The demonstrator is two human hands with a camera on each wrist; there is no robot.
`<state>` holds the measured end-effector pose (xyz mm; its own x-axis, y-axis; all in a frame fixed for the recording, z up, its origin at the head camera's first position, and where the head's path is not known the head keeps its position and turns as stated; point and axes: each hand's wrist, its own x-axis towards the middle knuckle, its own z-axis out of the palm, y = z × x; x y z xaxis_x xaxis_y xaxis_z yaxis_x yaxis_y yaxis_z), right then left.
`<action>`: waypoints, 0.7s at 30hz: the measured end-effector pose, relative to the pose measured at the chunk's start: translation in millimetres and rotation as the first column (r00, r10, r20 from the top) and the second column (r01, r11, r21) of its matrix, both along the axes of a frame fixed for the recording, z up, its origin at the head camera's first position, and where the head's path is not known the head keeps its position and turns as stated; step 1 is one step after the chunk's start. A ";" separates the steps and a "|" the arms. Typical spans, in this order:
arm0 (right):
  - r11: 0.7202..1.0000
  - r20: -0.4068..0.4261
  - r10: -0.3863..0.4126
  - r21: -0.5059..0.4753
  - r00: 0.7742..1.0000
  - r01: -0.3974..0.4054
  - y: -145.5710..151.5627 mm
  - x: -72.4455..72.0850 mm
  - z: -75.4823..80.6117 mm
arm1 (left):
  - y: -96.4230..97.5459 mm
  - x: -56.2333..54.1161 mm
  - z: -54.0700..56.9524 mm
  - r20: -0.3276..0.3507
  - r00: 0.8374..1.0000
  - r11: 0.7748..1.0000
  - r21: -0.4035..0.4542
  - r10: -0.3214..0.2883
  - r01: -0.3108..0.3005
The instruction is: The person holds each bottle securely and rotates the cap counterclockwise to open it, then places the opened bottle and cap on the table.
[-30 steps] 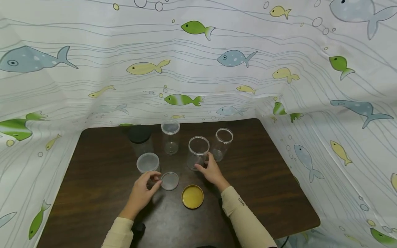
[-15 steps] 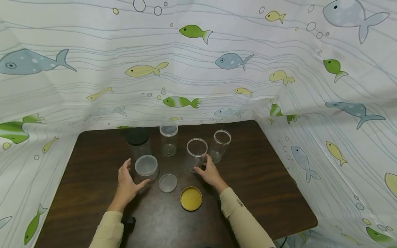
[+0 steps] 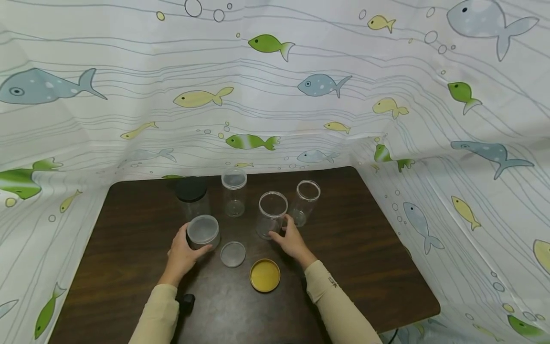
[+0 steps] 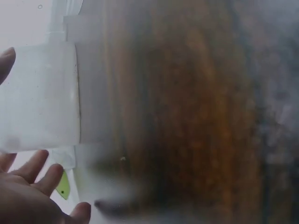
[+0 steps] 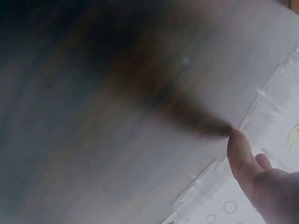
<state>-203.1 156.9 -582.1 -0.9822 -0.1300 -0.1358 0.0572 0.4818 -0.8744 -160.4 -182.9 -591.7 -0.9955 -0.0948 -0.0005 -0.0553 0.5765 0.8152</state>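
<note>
My left hand [image 3: 181, 254] curves around a short clear jar [image 3: 204, 232] with a frosted lid, thumb at its front right and fingers on its left. In the left wrist view that short jar [image 4: 39, 95] sits between thumb and fingers. My right hand [image 3: 293, 242] holds a wide, open-topped clear jar [image 3: 269, 222] low on its side, with the thumb in front. In the right wrist view, the fingers [image 5: 240, 154] touch down by the jar's base. A clear disc lid [image 3: 233, 254] and a gold lid [image 3: 264, 275] lie between the hands.
Behind the left hand stands a jar with a black lid [image 3: 191, 189]. To its right is a tall jar with a clear lid [image 3: 234, 193]. An open slim jar [image 3: 304, 203] stands right of the wide jar. Fish-print cloth [image 3: 275, 95] borders the brown table [image 3: 365, 267].
My left hand has gone from beside the clear disc lid, out left, then in around the short jar. The right hand has stayed at the wide jar.
</note>
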 end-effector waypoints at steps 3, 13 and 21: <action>1.000 0.009 -0.001 -0.004 1.000 0.001 0.1 -1.1 0.2 | 0.1 1.4 -0.2 0.022 1.000 0.999 0.035 0.004 -0.005; 0.999 0.003 0.007 0.051 1.000 -0.007 1.0 1.3 6.6 | 7.1 11.1 7.0 -0.091 0.995 0.984 0.174 0.048 -0.032; 0.988 0.023 0.060 0.140 0.998 -0.063 -3.3 15.8 22.8 | 10.8 20.5 17.5 -0.136 0.991 0.986 0.169 0.006 0.017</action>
